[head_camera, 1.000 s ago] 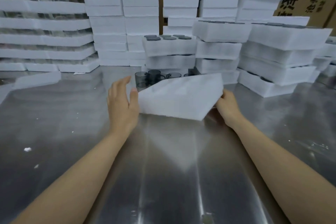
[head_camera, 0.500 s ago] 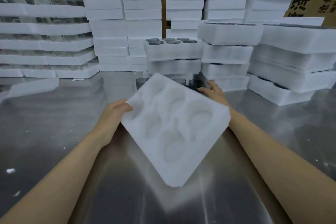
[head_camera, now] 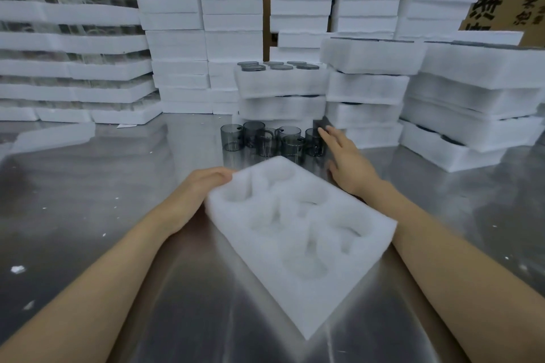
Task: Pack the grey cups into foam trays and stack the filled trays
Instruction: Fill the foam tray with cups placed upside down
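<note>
The empty foam tray (head_camera: 295, 233) is sitting cavities-up on the steel table (head_camera: 118, 186), turned corner-on, and the left hand (head_camera: 203, 186) is gripping its far left corner, fingers curled over the edge. The right hand (head_camera: 351, 168) is hovering clear of it, fingers straight and slightly spread, holding nothing, fingertips just beside the rightmost of the grey cups (head_camera: 267, 141), which are standing clustered behind the tray, before the stacked filled trays (head_camera: 283, 82).

The left hand's (head_camera: 203, 183) fingertips disappear behind the foam tray's (head_camera: 265, 271) far corner, centre frame. Printed characters on the cardboard boxes (head_camera: 501, 0), upper right, run off the edge. The tray's pockets are blurred soft.
</note>
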